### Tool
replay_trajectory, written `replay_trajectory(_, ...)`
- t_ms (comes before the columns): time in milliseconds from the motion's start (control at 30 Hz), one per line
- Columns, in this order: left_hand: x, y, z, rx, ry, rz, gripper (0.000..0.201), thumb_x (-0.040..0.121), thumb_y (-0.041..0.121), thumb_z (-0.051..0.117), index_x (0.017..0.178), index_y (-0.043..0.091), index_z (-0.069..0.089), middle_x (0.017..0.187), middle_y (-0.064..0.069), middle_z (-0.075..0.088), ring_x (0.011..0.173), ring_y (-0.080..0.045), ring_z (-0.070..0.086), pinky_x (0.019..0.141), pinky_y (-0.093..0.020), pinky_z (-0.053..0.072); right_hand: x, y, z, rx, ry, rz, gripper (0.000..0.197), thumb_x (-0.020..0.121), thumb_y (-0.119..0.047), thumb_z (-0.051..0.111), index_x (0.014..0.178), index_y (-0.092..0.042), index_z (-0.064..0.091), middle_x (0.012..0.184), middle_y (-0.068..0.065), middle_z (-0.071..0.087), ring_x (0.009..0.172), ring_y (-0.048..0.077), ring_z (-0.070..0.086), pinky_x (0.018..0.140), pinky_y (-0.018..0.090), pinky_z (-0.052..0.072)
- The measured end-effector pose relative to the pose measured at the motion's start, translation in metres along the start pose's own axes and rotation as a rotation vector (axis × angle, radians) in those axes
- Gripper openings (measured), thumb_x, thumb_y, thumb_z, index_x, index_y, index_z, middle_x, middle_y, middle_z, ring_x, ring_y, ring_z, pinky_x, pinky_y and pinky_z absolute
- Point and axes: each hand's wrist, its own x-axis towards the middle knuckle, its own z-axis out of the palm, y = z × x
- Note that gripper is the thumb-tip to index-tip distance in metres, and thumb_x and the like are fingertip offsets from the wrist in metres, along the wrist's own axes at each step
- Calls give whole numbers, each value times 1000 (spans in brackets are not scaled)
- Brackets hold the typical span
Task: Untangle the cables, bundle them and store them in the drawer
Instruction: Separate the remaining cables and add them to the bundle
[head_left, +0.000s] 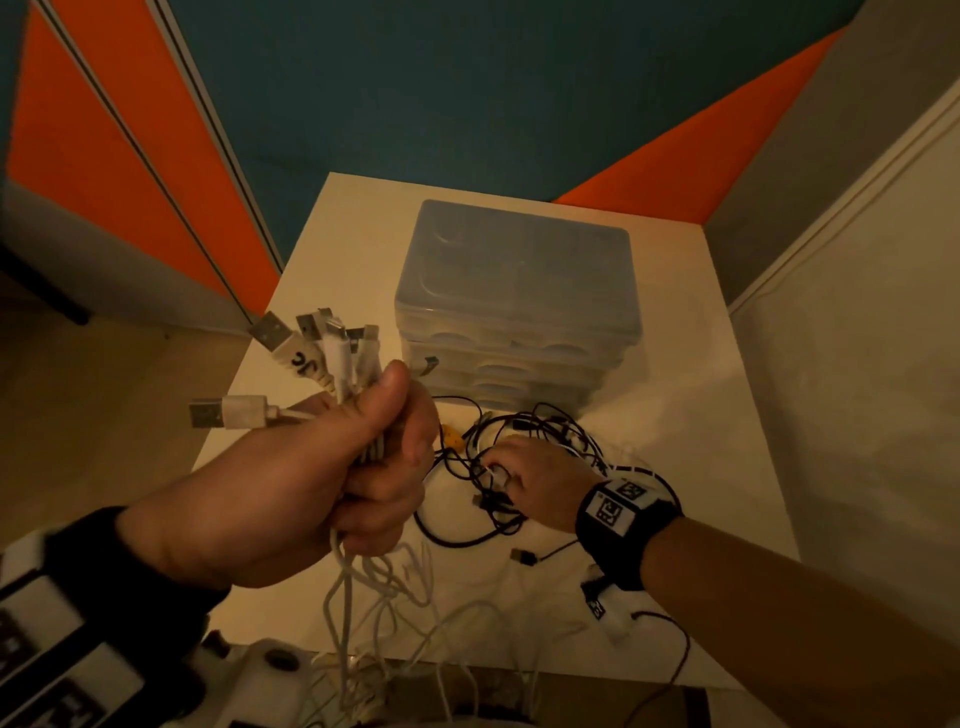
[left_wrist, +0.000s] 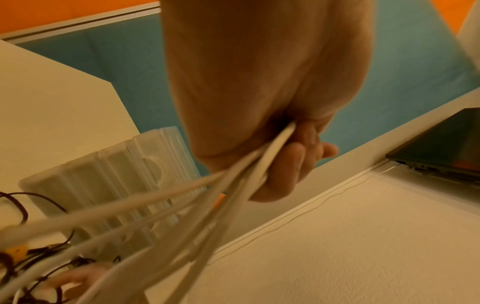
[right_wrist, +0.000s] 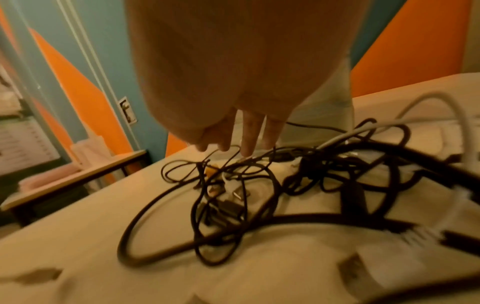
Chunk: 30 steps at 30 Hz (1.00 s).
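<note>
Cables (head_left: 524, 467) tangled on white table (head_left: 701, 415), orange-and-teal wall (head_left: 467, 93) behind.

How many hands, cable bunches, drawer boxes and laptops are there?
Hands: 2, the left hand and the right hand
Cable bunches: 2, the white cables gripped in the left hand and the black tangle on the table
Drawer boxes: 1, the drawer box
Laptops: 1, the laptop
Total: 6

White cables (head_left: 337, 364) bunched upright; black cables (head_left: 498, 467) tangled before the closed translucent drawer unit (head_left: 519, 291).
</note>
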Motion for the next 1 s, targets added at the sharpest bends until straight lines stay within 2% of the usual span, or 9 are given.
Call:
replay_trajectory(100, 0, -1, 1, 3, 11, 3, 41, 90, 54, 58, 77, 15, 56, 58, 4, 35, 45, -9, 27, 45, -24, 33, 18, -5, -8, 112, 102, 87, 38, 93, -13, 45, 128, -17, 58, 133, 4, 56, 125, 22, 49, 106, 33, 39)
replay_trajectory(267, -4, 0, -2, 39, 51, -1, 42, 87, 57, 60, 76, 16, 57, 58, 5, 35, 45, -10, 25, 46, -24, 31, 42, -21, -12, 33, 30, 119, 29, 94, -22, 44, 113, -21, 65, 115, 3, 62, 106, 24, 59, 89, 32, 47)
replay_trajectory(433, -13, -1, -9, 42, 89, 1, 44, 85, 57, 63, 75, 15, 56, 57, 3, 32, 46, -11, 24, 46, -24, 30, 51, -37, 2, -67, -29, 93, 20, 90, -32, 49, 106, -26, 60, 104, -1, 64, 97, 23, 61, 78, 31, 45)
replay_trajectory(533, -14, -3, -12, 40, 95, 6, 43, 85, 57, 63, 75, 16, 57, 57, 2, 29, 46, -12, 22, 46, -24, 28, 54, -41, 13, -155, -88, 129, 33, 90, -43, 51, 118, -27, 54, 112, -1, 64, 102, 23, 61, 76, 33, 42)
replay_trajectory(633, -13, -4, -14, 52, 111, 10, 43, 84, 58, 64, 75, 17, 58, 58, 0, 25, 46, -12, 21, 46, -24, 28, 55, -47, 24, -227, -112, 73, 31, 90, -48, 50, 112, -26, 55, 108, 0, 65, 99, 26, 62, 75, 33, 45)
replay_trajectory(767, -12, -6, -16, 79, 111, 18, 42, 86, 58, 62, 76, 17, 57, 59, -2, 22, 48, -15, 18, 47, -26, 25, 54, -64, 40, -157, -125, 23, 62, 83, -63, 56, 127, -23, 38, 104, 2, 64, 87, 28, 63, 72, 40, 53)
replay_trajectory(833, -10, -7, -16, 86, 96, 16, 42, 86, 57, 61, 76, 17, 57, 60, -2, 22, 48, -15, 17, 47, -25, 25, 54, -71, 47, -176, -136, 43, 63, 81, -63, 58, 124, -21, 40, 102, 3, 63, 87, 29, 64, 72, 41, 54)
replay_trajectory(933, -7, -8, -15, 113, 81, 1, 43, 87, 58, 60, 76, 16, 56, 60, -2, 21, 49, -15, 16, 48, -25, 24, 57, -72, 56, -269, -239, 65, 37, 86, -47, 58, 105, -14, 59, 100, 7, 63, 89, 29, 63, 73, 37, 52)
replay_trajectory(1000, -5, -9, -13, 129, 79, -4, 44, 87, 57, 59, 75, 15, 54, 60, -1, 23, 49, -15, 17, 48, -25, 24, 57, -71, 56, -273, -276, 78, 25, 88, -36, 54, 92, -12, 58, 96, 7, 62, 83, 30, 62, 68, 34, 48)
